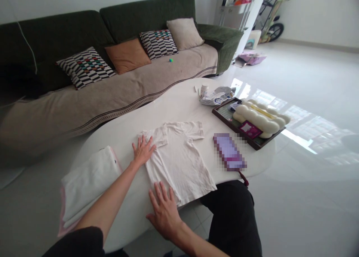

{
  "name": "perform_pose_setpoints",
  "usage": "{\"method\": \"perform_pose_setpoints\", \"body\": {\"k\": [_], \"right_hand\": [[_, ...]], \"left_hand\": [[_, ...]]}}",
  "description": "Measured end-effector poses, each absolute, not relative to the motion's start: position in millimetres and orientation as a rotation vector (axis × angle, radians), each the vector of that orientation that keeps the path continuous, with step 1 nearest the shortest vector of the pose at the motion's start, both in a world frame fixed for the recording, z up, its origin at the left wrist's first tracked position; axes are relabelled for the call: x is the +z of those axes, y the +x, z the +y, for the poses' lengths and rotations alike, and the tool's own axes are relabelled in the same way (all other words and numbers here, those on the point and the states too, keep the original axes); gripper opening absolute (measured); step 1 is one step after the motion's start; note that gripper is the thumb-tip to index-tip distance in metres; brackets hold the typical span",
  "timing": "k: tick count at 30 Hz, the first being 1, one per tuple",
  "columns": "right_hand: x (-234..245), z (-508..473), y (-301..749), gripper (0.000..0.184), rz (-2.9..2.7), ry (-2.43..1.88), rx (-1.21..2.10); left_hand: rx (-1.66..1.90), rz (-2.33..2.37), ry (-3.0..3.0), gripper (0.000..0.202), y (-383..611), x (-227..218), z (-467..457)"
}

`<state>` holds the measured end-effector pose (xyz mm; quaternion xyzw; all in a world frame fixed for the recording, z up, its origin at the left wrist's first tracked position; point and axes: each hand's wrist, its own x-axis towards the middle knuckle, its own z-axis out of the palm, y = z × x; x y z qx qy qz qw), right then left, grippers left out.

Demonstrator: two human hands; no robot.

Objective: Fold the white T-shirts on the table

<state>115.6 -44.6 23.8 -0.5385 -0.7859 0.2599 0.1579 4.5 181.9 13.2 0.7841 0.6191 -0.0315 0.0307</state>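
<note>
A small pale T-shirt [186, 161] lies on the white table, its left side folded inward so one sleeve lies across the top. My left hand [143, 150] rests open on the folded edge near that sleeve, fingers spread. Lower down, my right hand [164, 208] is open too, its fingertips on the shirt's folded side close to the hem. Neither hand grips the cloth. To the left, partly behind my left forearm, is a folded white cloth [89, 178] with pink edging.
Right of the shirt lies a blurred purple phone-like object [229, 152]. Beyond it a dark-rimmed tray [224, 116] bears a cream bubble-shaped box [259, 116]. A crumpled silver packet [217, 97] and a small white bottle [204, 90] stand farther back. A green sofa [148, 15] is behind the table.
</note>
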Motion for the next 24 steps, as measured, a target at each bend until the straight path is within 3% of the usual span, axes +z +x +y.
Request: {"method": "perform_pose_setpoints", "body": {"k": [8,11,18,24], "right_hand": [[13,-26,133,0.065,-2.255,-1.484,0.801],[20,-6,156,0.057,-2.132,-1.489,0.813],[51,139,285,0.041,-1.588,-2.118,0.463],[40,210,337,0.039,-1.444,-2.354,0.490]], "left_hand": [[0.086,1.752,2.451,0.053,40,-5,184],[0.117,1.775,2.434,0.053,39,-12,184],[0.138,1.770,2.410,0.052,37,-10,183],[0.177,1.729,2.422,0.044,34,-10,182]]}}
